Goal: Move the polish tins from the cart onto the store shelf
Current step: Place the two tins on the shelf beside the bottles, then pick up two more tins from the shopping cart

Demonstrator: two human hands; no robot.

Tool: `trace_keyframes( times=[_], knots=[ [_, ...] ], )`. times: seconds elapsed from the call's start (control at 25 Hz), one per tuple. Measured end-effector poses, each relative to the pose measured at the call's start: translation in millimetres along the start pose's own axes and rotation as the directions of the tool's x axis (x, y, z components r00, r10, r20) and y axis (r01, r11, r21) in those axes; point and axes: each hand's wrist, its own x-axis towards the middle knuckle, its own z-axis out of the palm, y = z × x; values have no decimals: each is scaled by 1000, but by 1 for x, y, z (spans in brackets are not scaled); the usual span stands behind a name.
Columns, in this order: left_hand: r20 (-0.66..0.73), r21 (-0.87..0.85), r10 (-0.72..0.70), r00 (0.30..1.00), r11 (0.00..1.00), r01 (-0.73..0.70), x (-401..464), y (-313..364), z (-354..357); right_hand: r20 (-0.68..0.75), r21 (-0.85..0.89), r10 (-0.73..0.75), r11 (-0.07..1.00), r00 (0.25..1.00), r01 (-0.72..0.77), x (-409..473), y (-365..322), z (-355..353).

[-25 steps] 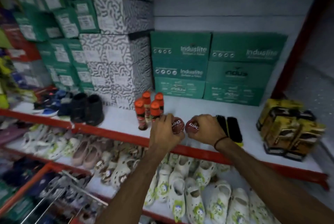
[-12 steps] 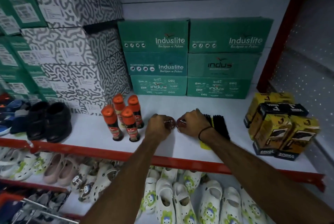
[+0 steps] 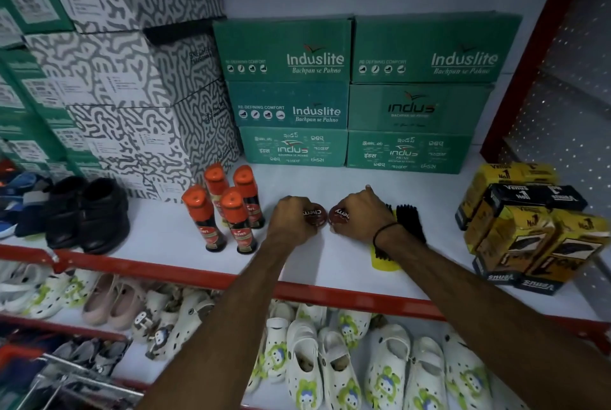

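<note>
Two tins on shelf (image 3: 330, 261) | left hand (image 3: 289, 216) clenched on left tin (image 3: 314, 217) | right hand (image 3: 362, 214) clenched on right tin (image 3: 339, 218)

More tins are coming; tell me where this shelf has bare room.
Bare: shelf between the Kiwi bottles, Indus boxes and hands; also between brush and Venus boxes. Crowded: black shoes leftward.

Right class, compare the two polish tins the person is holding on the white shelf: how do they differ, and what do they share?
The left tin is under the left hand, nearest the orange-capped bottles; the right tin is under the right hand, nearest the black brushes. The left tin looks darker, the right tin redder. Shared: both are round, marked Cherry, and side by side on the shelf.
</note>
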Motion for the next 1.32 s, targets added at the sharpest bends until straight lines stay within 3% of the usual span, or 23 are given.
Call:
trace_keyframes(
  times=[0.12,0.24,0.32,0.44,0.56,0.72,0.8,0.88,0.96,1.0,1.04,1.12,1.2,1.32],
  knots=[
    [20,6,11,1000,1000,-12,-2,-2,-1,5,25,1,1000,1000,-1,-2,-1,-2],
    [10,5,15,1000,1000,-15,-16,-2,-9,-54,207,48,978,997,-36,-15,-6,-13],
    [-103,-72,69,992,994,-76,-37,-6,-19,-249,319,40,947,968,43,-31,-17,-20],
    [-382,-208,139,914,950,-231,-100,-23,-33,-569,385,0,884,822,266,-66,-58,-15],
    [-557,-265,24,830,942,-204,-182,-65,-31,-634,471,-46,769,772,433,-99,-122,16],
    [-574,-317,-226,787,947,40,-282,-137,8,-585,521,-168,671,793,527,-140,-203,93],
    [-475,-345,-389,789,907,239,-333,-178,49,-479,571,-259,633,839,522,-170,-238,155],
    [-280,-340,-563,778,815,469,-382,-213,100,-304,584,-351,666,886,464,-204,-257,223],
    [18,-243,-687,727,702,669,-430,-243,162,40,542,-423,770,905,336,-235,-265,302],
    [179,-163,-702,689,669,725,-450,-252,189,252,482,-430,833,867,273,-247,-263,335],
    [326,-73,-709,625,640,765,-469,-262,223,462,405,-427,881,777,243,-260,-262,376],
    [492,76,-721,488,594,801,-499,-272,283,702,267,-392,919,595,291,-287,-257,450],
    [521,187,-741,423,583,791,-516,-269,329,735,188,-369,917,568,352,-307,-252,494],
    [503,269,-738,450,628,731,-531,-260,369,699,190,-421,889,579,417,-321,-250,520]
  ],
)
